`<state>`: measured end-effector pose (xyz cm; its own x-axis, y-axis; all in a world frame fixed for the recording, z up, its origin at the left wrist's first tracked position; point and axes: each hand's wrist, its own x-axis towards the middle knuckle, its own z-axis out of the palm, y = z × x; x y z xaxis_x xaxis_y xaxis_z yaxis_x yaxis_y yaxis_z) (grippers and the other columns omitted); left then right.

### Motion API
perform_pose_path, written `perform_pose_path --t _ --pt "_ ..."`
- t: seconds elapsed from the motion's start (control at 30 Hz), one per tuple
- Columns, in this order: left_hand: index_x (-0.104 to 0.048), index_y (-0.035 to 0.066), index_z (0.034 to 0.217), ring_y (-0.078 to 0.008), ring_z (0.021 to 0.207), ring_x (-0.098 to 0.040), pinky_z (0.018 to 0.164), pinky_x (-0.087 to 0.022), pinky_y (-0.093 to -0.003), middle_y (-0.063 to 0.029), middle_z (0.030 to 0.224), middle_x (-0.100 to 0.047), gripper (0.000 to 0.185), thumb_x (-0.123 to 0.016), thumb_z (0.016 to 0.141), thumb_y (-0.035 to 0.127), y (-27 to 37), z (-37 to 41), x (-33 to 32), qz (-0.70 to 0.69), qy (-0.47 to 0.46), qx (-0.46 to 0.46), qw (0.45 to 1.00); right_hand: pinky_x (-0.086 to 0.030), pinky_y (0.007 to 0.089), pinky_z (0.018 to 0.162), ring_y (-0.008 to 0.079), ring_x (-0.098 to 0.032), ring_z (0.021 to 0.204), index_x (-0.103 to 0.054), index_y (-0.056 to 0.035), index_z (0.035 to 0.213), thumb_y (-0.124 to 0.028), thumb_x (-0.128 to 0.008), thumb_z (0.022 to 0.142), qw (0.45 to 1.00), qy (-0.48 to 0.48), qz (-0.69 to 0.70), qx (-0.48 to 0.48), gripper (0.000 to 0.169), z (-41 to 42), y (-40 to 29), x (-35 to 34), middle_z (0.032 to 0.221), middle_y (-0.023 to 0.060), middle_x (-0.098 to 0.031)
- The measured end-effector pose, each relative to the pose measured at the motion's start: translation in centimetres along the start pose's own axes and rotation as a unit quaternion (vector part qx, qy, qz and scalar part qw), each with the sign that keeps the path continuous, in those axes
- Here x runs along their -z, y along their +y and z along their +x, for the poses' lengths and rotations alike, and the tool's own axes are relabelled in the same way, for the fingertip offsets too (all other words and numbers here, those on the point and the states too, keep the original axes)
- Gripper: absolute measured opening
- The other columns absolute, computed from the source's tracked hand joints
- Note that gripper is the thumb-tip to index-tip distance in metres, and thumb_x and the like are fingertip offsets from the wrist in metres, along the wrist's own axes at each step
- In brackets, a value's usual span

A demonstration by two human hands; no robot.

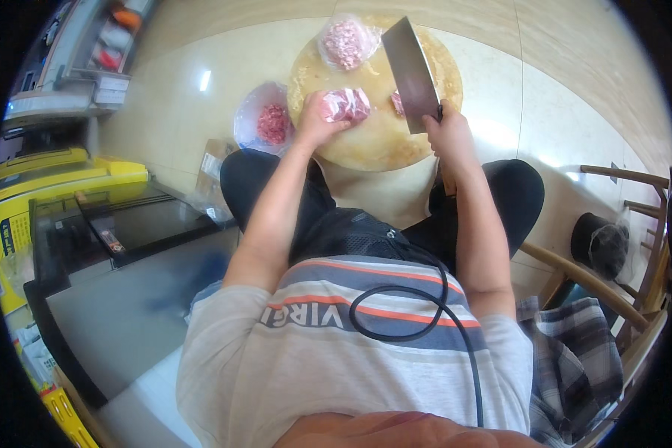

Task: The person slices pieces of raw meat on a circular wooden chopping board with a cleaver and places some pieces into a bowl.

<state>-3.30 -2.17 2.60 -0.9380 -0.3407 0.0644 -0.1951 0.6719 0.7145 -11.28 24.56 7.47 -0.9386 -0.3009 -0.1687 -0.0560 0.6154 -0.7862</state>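
My left hand (316,124) grips a pink, white-streaked block of raw meat (348,105) against a round chopping block (369,151). In my right hand (452,134) is a broad-bladed cleaver (411,78), raised above the block's right side with its blade pointing away from me. A small piece of meat (397,103) lies partly hidden behind the blade. At the far edge of the block sits a clear plastic bag of pale minced meat (344,45). To the left of the block, a plastic-lined bowl (246,120) holds redder minced meat (273,123).
A cardboard box (212,168) stands by my left knee. Further left is a yellow-edged chest freezer (140,224) with a dark glass top. On the right are a wooden chair (582,280), a plaid cloth (579,347) and a black bin (600,245). A black cable (473,364) hangs over my shirt.
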Motion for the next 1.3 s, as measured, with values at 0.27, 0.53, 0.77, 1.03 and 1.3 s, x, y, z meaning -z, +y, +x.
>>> perform_pose_path --t 0.27,0.53,0.77,1.03,1.3 --pt "-0.047 0.007 0.120 -0.0344 0.111 -0.045 0.096 -0.039 -0.0389 -0.0219 0.122 -0.040 0.080 -0.084 0.054 0.031 1.1 1.9 1.7 0.182 0.027 0.072 0.980 -0.046 0.0459 0.075 0.0414 -0.059 0.084 -0.055 0.0008 0.097 -0.021 -0.054 0.080 0.998 0.030 -0.039 -0.037 0.028 -0.4 -0.9 2.7 0.085 0.0258 -0.062" --pt "-0.055 0.008 0.115 -0.0316 0.116 -0.040 0.098 -0.030 -0.0464 -0.0102 0.119 -0.050 0.059 -0.077 0.063 0.025 6.1 1.6 -2.2 0.228 0.022 -0.242 0.943 -0.046 0.0473 0.074 0.0424 -0.058 0.083 -0.055 0.0014 0.094 -0.022 -0.055 0.080 0.996 0.060 -0.059 0.000 0.026 -0.8 -1.6 3.7 0.083 0.0267 -0.061" --pt "-0.049 0.006 0.121 -0.0311 0.114 -0.044 0.099 -0.034 -0.0405 -0.0152 0.120 -0.049 0.072 -0.079 0.059 0.028 5.7 2.8 -0.2 0.369 0.016 -0.020 0.929 -0.046 0.0482 0.071 0.0431 -0.059 0.077 -0.053 0.0018 0.089 -0.020 -0.055 0.081 0.994 0.073 -0.077 0.000 0.024 -1.4 -2.0 4.2 0.078 0.0269 -0.060" --pt "-0.052 0.003 0.106 -0.0328 0.106 -0.049 0.092 -0.039 -0.0396 -0.0148 0.108 -0.054 0.060 -0.077 0.057 0.026 4.8 5.1 2.5 0.295 -0.145 -0.012 0.944 -0.046 0.0492 0.068 0.0426 -0.059 0.075 -0.053 0.0012 0.088 -0.019 -0.056 0.081 0.996 0.067 -0.056 0.025 0.022 -1.5 -2.5 3.8 0.075 0.0261 -0.060" --pt "-0.051 0.008 0.099 -0.0295 0.100 -0.048 0.087 -0.039 -0.0410 -0.0104 0.102 -0.051 0.042 -0.062 0.060 0.001 0.8 0.8 0.8 0.276 -0.032 -0.430 0.859 -0.046 0.0497 0.068 0.0433 -0.059 0.075 -0.053 0.0010 0.089 -0.020 -0.055 0.082 0.996 0.048 -0.071 0.035 0.022 -1.8 -2.4 3.4 0.074 0.0263 -0.060"
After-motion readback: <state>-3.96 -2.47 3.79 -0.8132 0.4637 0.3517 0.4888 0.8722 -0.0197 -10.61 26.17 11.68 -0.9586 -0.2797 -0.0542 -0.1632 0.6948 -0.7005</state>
